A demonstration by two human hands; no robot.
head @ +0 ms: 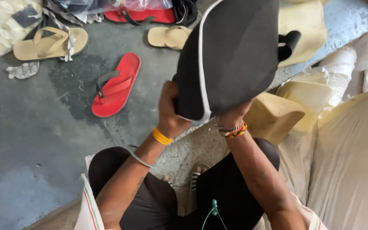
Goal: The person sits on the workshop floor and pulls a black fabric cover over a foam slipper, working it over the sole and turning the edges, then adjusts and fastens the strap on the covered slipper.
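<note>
Black foam flip-flop sole with a thin white edge line (235, 55): held up close under the camera, sole face turned to the viewer, long axis running from about 7 o'clock at the heel end to about 1 o'clock at the far end. Lower end gripped from both sides. Left hand (170, 111), with a yellow band at the wrist, closed around the edge at about 8 o'clock of the sole, fingers wrapped behind and hidden. Right hand (231, 118), with a bead and chain bracelet, closed on the bottom edge at about 6 o'clock, mostly covered by the sole itself. Both hands equally near, both touching. Black strap (289, 44) sticking out at 3 o'clock of the sole.

Around, on the grey concrete floor (30, 140): red flip-flop with a dark strap (116, 85) at 9 o'clock, well apart; tan flip-flop (50, 42) at 10 o'clock; another tan sole (169, 36) just beside the upper left edge of the black one; a second red sandal (141, 16) at 11 o'clock under clear plastic. Cream foam blocks (277, 115) at 4 o'clock, just behind the right wrist, and white sacks (350, 162) further right. Nothing between hands and sole.
</note>
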